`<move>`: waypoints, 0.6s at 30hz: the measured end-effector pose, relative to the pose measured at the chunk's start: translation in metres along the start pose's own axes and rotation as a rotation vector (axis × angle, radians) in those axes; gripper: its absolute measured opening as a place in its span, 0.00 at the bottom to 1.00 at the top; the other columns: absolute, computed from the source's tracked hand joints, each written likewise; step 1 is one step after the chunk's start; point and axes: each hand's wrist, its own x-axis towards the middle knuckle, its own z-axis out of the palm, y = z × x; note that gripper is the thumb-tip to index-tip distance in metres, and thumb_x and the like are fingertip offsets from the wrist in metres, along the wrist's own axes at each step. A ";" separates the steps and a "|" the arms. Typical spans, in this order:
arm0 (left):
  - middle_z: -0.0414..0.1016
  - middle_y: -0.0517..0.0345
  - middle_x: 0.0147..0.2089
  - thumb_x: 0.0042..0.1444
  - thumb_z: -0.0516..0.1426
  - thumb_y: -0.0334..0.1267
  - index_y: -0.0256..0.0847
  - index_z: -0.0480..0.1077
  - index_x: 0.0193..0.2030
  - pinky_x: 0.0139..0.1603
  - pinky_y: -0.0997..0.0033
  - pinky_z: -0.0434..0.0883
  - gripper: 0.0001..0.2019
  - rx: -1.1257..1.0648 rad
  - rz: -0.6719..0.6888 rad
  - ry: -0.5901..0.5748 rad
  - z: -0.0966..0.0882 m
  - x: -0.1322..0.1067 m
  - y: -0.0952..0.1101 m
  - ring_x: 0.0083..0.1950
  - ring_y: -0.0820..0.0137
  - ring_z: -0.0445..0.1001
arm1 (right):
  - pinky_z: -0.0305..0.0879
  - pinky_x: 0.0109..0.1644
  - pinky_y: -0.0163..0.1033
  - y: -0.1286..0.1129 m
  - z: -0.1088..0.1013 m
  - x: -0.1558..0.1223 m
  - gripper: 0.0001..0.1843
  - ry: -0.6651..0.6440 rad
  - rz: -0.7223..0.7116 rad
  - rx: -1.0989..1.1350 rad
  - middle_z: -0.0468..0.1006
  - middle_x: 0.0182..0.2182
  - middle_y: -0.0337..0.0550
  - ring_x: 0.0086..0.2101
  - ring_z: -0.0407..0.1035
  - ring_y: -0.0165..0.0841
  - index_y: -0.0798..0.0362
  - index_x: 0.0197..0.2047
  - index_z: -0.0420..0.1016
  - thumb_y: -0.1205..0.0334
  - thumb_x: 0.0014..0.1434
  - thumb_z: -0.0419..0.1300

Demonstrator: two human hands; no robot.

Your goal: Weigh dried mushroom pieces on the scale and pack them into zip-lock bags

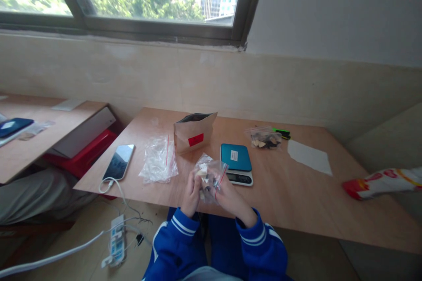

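Observation:
Both my hands hold a small clear zip bag [211,174] with pale and dark pieces inside, just above the near edge of the wooden table [283,193]. My left hand [191,193] grips its left side with curled fingers. My right hand [228,195] pinches its right side near the red seal strip. Right behind the bag sits a small scale [236,162] with a teal top. A brown paper pouch [194,134] with a red label stands open further back. A pile of empty clear zip bags [158,160] lies to the left.
A phone [119,161] on a white cable lies at the table's left. A filled clear bag [264,137], a green marker [281,132] and a white paper [309,156] lie at the back right. A red and white packet [382,182] juts in at right. A power strip [116,239] lies on the floor.

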 end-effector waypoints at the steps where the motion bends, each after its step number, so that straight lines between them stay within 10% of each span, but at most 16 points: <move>1: 0.74 0.52 0.50 0.55 0.55 0.56 0.41 0.69 0.49 0.56 0.70 0.64 0.23 0.002 -0.039 0.033 0.001 0.000 -0.002 0.56 0.64 0.69 | 0.57 0.64 0.53 0.000 0.000 -0.002 0.26 -0.047 0.022 0.032 0.69 0.57 0.50 0.59 0.62 0.42 0.51 0.60 0.64 0.67 0.57 0.56; 10: 0.76 0.54 0.42 0.49 0.59 0.57 0.42 0.70 0.40 0.51 0.68 0.68 0.21 -0.126 -0.180 0.139 -0.001 0.004 -0.010 0.48 0.63 0.73 | 0.73 0.40 0.38 0.003 0.003 -0.003 0.22 -0.107 0.218 0.331 0.76 0.42 0.42 0.36 0.74 0.32 0.51 0.52 0.65 0.67 0.52 0.60; 18: 0.77 0.47 0.46 0.49 0.60 0.55 0.37 0.71 0.45 0.55 0.57 0.67 0.24 -0.416 -0.235 0.060 0.000 0.007 -0.031 0.52 0.57 0.73 | 0.73 0.42 0.40 0.001 0.003 -0.003 0.30 -0.289 0.302 0.572 0.75 0.44 0.44 0.40 0.75 0.33 0.48 0.53 0.58 0.57 0.50 0.67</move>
